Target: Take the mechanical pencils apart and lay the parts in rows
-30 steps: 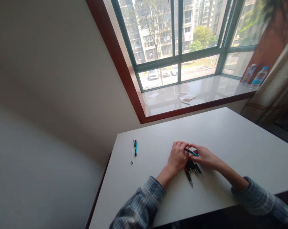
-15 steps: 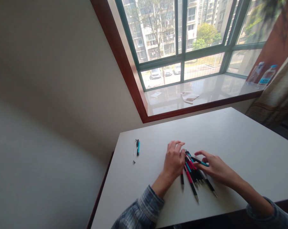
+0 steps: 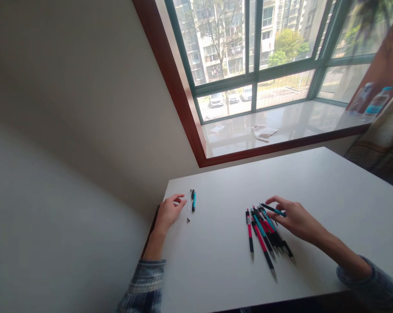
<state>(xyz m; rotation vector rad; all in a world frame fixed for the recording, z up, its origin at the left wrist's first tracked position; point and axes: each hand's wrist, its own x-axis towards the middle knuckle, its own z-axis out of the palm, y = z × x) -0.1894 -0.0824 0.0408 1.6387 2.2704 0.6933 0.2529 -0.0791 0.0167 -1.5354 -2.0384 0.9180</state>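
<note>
My right hand (image 3: pixel 292 218) pinches a teal and black pen (image 3: pixel 274 210), held tilted just above the top right of a pile of pens (image 3: pixel 264 228). The pile mixes red, teal and black barrels, most tips turned toward me; one red and black pen (image 3: pixel 249 232) lies at its left side. My left hand (image 3: pixel 170 212) is over the table's left edge, fingers loosely bent and apart, nothing seen in it. Just right of its fingertips lie a thin clear refill (image 3: pixel 189 201), a teal and black pen barrel (image 3: pixel 194 201), a small black piece (image 3: pixel 193 194) and a small metal tip (image 3: pixel 188 220).
All the pens lie on a white table (image 3: pixel 222 252) that meets the wall under a window. On the sill (image 3: pixel 235 138) are a crumpled cloth (image 3: pixel 264 132) and two plastic bottles (image 3: pixel 377 103) at the right. A curtain (image 3: pixel 387 126) hangs beyond the table's right side.
My left hand has left the pile's left side and moved left to the loose pen parts. My right hand still holds its pen over the pile. The view has shifted slightly.
</note>
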